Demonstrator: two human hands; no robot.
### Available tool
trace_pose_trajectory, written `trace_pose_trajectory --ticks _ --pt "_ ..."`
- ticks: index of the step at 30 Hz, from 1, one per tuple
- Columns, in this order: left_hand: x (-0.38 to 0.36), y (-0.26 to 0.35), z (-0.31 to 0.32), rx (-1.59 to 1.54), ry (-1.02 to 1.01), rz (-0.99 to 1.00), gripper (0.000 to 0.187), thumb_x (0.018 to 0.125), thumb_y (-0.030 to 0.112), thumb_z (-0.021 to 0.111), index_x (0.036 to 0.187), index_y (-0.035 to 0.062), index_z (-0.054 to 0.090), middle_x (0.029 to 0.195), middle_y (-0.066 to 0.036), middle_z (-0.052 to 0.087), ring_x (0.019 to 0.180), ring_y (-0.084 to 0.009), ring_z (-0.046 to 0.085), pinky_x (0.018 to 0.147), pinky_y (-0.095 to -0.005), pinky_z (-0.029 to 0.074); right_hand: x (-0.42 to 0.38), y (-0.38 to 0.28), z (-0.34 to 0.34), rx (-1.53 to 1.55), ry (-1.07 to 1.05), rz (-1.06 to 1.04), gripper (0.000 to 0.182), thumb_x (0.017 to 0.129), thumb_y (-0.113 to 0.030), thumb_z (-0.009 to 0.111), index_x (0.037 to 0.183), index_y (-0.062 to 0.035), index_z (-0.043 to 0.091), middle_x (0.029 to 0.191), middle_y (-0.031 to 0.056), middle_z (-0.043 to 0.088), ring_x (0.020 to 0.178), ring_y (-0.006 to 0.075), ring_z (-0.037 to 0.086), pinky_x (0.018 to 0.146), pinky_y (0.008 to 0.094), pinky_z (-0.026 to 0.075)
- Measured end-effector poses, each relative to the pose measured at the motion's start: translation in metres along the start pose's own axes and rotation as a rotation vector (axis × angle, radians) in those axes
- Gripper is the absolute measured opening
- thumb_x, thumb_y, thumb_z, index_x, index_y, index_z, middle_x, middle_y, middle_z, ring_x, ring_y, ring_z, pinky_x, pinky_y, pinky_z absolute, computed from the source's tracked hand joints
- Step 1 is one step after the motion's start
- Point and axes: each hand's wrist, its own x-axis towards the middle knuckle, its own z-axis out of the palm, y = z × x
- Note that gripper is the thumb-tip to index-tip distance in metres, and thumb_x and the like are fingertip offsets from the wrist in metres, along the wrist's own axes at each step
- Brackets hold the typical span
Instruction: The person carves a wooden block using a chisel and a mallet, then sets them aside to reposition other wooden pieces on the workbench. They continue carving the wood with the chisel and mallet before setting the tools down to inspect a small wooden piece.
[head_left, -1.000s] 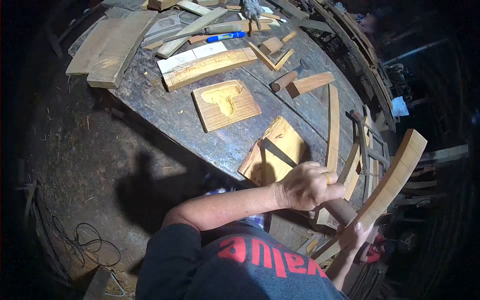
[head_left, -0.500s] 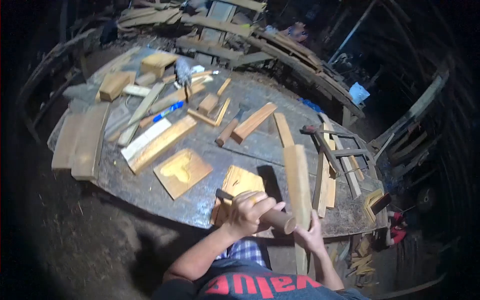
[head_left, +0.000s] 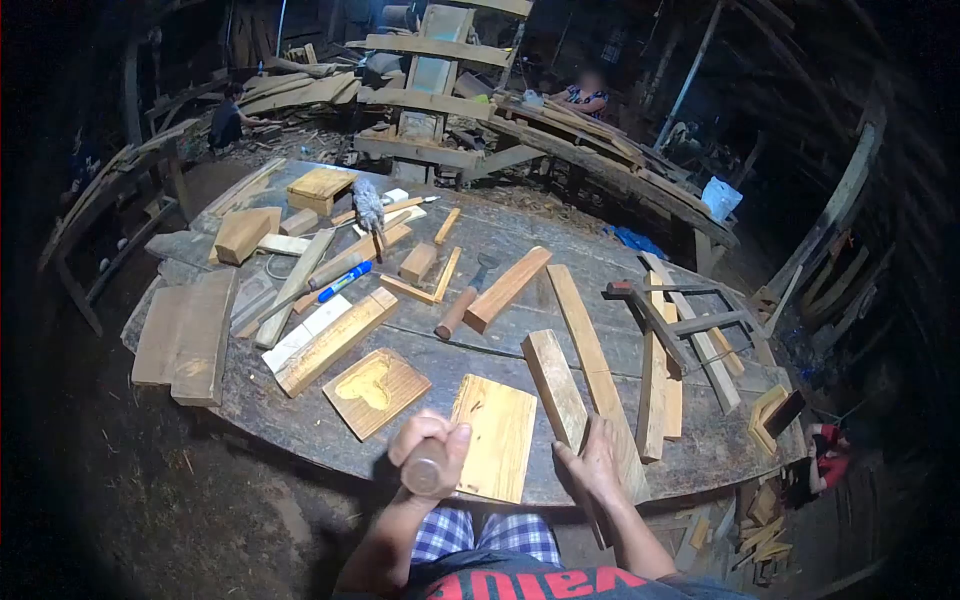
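Note:
My left hand (head_left: 428,445) is closed round the thick wooden handle of a chisel (head_left: 426,470), its butt end toward me; the blade is hidden. Just right of it lies a pale, square wooden board (head_left: 496,435) at the table's near edge. My right hand (head_left: 597,468) grips the lower part of a squared wooden club (head_left: 556,385), which lies tilted on the table with its narrow end past the edge. Beside the club runs a long wooden strip (head_left: 592,370). Left of the board is a square wooden plate (head_left: 377,392) with a carved, rounded hollow.
A second wooden-handled tool (head_left: 460,305), wood blocks (head_left: 335,345), blue markers (head_left: 345,282) and a brush (head_left: 368,205) lie across the table (head_left: 290,430). A frame saw (head_left: 690,320) is at right. Other people (head_left: 585,98) are in the background.
The chisel has swung left off the board, its butt now toward me. The club has come down from upright beside the chisel handle onto the table. The view has tilted up.

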Motion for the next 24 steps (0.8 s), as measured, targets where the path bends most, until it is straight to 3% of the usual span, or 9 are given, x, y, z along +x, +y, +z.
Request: trace_pose_trajectory --ticks 2,4,8,12,21,24 --pt "-0.002 -0.006 -0.006 0.001 0.016 -0.032 0.025 0.082 0.0 0.073 0.083 0.0068 0.049 0.068 -0.008 0.057 0.059 -0.0187 0.056 0.057 -0.0316 0.045 0.006 -0.004 -0.001 0.021 0.051 -0.051 0.076 0.078 -0.03 0.077 0.135 0.0044 0.041 0.118 0.0301 0.047 0.113 0.0462 0.047 0.1 0.0534 0.039" --pt "-0.005 -0.008 -0.012 -0.043 0.04 -0.141 0.023 0.087 0.001 0.068 0.083 0.007 0.047 0.072 -0.007 0.056 0.064 -0.0163 0.054 0.061 -0.0312 0.045 0.014 -0.01 -0.003 0.022 -0.01 0.016 0.081 0.081 -0.027 0.074 0.148 -0.0061 0.033 0.123 0.03 0.046 0.116 0.0471 0.046 0.102 0.0551 0.038" --pt "0.0 -0.001 -0.011 -0.167 0.081 -0.201 0.021 0.091 -0.001 0.062 0.086 0.0077 0.043 0.075 -0.004 0.051 0.067 -0.013 0.049 0.065 -0.0303 0.044 0.028 -0.012 0.002 -0.054 -0.016 0.038 0.078 0.083 -0.025 0.072 0.15 -0.0171 0.033 0.124 0.0289 0.045 0.119 0.0479 0.045 0.103 0.058 0.037" --pt "-0.005 -0.006 -0.016 -0.05 0.015 -0.084 0.018 0.096 0.001 0.055 0.09 0.009 0.039 0.076 -0.003 0.046 0.06 -0.0095 0.046 0.06 -0.0261 0.041 0.03 -0.013 0.001 -0.041 -0.014 0.036 0.079 0.083 -0.026 0.073 0.151 -0.0164 0.033 0.124 0.0287 0.046 0.118 0.0482 0.045 0.102 0.059 0.038" --pt "-0.022 -0.003 -0.011 -0.117 0.101 -0.133 0.021 0.092 0.003 0.063 0.089 0.0086 0.043 0.076 -0.004 0.052 0.07 -0.0133 0.048 0.068 -0.0302 0.042 0.026 -0.011 -0.001 0.004 0.041 0.012 0.077 0.082 -0.025 0.073 0.149 -0.0161 0.037 0.122 0.0275 0.049 0.116 0.0462 0.048 0.101 0.0562 0.039" --pt "-0.017 -0.001 -0.01 0.013 0.013 -0.064 0.02 0.094 -0.003 0.055 0.092 0.0094 0.039 0.08 -0.005 0.048 0.064 -0.0114 0.049 0.06 -0.0275 0.042 0.028 -0.006 0.003 0.058 0.044 0.021 0.073 0.083 -0.023 0.073 0.148 -0.0129 0.04 0.126 0.0313 0.051 0.121 0.0478 0.049 0.104 0.0514 0.04"
